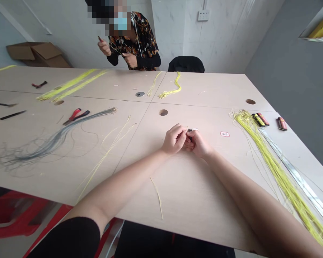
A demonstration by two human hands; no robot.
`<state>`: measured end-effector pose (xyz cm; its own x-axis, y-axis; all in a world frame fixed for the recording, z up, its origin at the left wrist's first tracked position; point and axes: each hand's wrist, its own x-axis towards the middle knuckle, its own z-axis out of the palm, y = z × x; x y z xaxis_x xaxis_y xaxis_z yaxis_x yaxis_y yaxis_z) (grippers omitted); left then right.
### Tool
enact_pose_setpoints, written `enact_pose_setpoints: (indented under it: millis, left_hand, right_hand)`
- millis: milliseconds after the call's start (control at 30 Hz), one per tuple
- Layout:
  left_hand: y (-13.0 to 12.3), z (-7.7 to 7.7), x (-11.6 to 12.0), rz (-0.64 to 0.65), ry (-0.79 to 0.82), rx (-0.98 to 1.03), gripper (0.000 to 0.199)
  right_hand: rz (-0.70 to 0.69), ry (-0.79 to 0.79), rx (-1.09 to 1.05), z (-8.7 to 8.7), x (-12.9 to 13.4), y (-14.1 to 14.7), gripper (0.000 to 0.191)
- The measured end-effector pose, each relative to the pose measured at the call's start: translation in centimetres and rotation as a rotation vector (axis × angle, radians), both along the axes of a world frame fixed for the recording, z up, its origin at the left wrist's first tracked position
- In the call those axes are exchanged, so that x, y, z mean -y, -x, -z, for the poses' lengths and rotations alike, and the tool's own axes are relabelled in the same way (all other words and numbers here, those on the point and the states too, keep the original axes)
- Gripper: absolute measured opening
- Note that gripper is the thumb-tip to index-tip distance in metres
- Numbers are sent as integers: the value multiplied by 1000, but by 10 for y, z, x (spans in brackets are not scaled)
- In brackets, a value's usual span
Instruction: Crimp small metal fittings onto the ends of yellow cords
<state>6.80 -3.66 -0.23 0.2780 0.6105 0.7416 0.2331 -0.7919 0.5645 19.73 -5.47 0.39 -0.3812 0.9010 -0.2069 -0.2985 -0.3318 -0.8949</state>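
Note:
My left hand (174, 139) and my right hand (199, 144) meet over the middle of the table, fingertips close together. A small black object (190, 133) shows between them, gripped by the bent fingers of my right hand. The fingers of my left hand are pinched at its near side; what they hold is too small to name. A bit of yellow thread sticks up just above the fingertips. A short yellow thread (158, 197) lies on the table nearer to me.
Yellow thread bundle (269, 161), metal strip (298, 182) and batteries (282, 123) lie right. Grey threads (56, 141), red-handled pliers (75, 114) and loose yellow threads (110, 148) lie left. Across the table (204, 89), a person (140, 39) holds a thread.

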Motion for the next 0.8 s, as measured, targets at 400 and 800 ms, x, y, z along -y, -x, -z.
enact_pose_setpoints:
  millis: [400,800]
  left_hand:
    - [0,1,0,20,17,6,27]
    - [0,0,1,2,16,8,27]
  right_hand:
    - [4,-12,1,1,0,0,26]
    - [-21,-7,2,2,-1,-1,27]
